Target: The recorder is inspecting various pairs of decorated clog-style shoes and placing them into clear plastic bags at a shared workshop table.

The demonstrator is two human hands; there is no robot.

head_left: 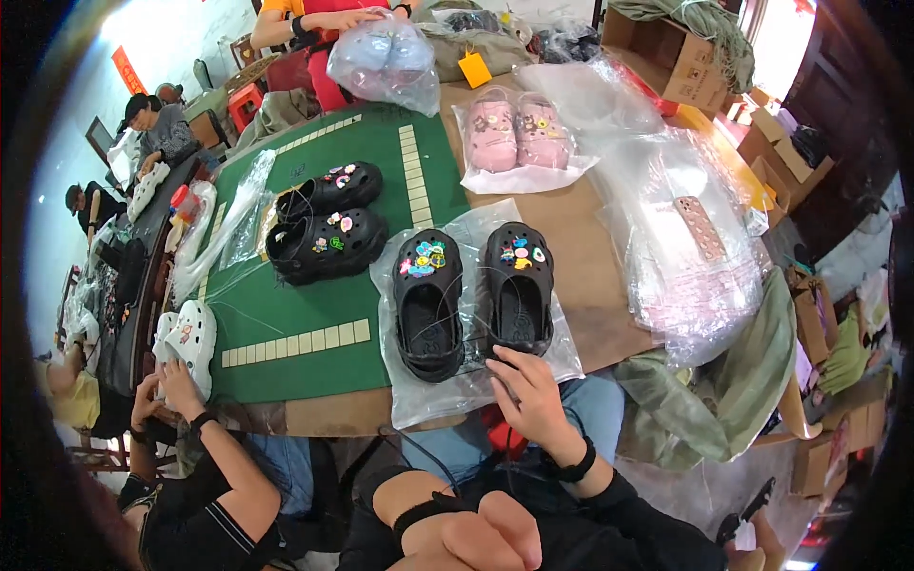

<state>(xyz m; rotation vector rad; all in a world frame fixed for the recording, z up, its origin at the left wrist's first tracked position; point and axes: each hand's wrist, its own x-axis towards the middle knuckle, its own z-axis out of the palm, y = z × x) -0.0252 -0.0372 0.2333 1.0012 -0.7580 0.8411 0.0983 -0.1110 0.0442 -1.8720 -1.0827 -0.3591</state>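
In front of me two black clogs with colourful charms, a left one (428, 309) and a right one (520, 290), lie sole down on a clear plastic bag (562, 357), toes pointing away. Thin clear strands cross them. My right hand (526, 395) is open at the heel of the right clog, its fingers stretched and apart, fingertips at or just beside the heel. Low in the picture, close to the camera, my left hand (490, 535) is raised near my body, away from the clogs. Its fingers are partly cut off, and whether it holds anything is hidden.
Another black pair (328, 238) lies on the green mat (305, 376), left of mine. Bagged pink clogs (519, 133) stand beyond; stacked clear bags (695, 257) lie right. One co-worker's hands (176, 385) hold white clogs; another person's hand (347, 19) is at a bagged pale-blue pair.
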